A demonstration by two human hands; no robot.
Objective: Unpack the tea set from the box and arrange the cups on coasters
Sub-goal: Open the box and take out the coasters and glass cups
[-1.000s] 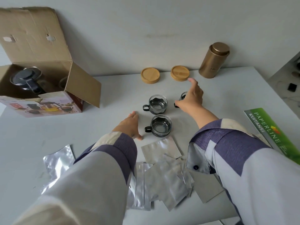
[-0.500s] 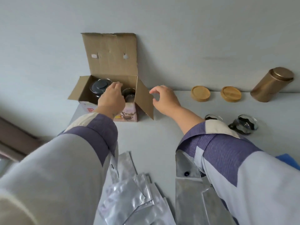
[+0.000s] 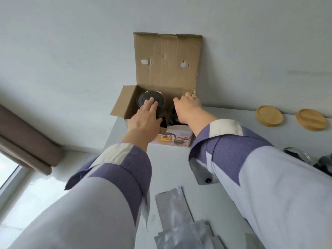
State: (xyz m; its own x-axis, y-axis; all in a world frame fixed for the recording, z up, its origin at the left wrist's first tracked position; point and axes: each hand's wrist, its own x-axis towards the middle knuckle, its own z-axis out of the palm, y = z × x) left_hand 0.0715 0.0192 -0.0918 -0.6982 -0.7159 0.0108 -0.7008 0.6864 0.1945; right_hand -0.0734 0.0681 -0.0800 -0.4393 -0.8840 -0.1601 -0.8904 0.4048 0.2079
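The open cardboard box [image 3: 124, 103] stands at the table's far left against the wall, lid flap up. Inside on the left sits a teapot [image 3: 158, 97] with a dark lid. My left hand [image 3: 145, 119] lies on that lid with its fingers straight. In the box's right half a dark glass cup [image 3: 172, 115] shows below my right hand [image 3: 186, 108]. The right hand's fingers bend down into the box, and their tips are hidden. Two round wooden coasters [image 3: 269, 116] [image 3: 311, 119] lie bare by the wall. Two glass cups [image 3: 298, 155] [image 3: 323, 164] peek out at the right edge.
Silver foil pouches [image 3: 179, 221] lie scattered on the white table [image 3: 170, 168] near me, between my sleeves. A window and a brown blind [image 3: 27, 141] are at the left, beyond the table's left edge.
Both hands left the cups at mid-table and swung left to the box. The left hand now lies on the teapot lid. The right hand has dipped into the box's right half.
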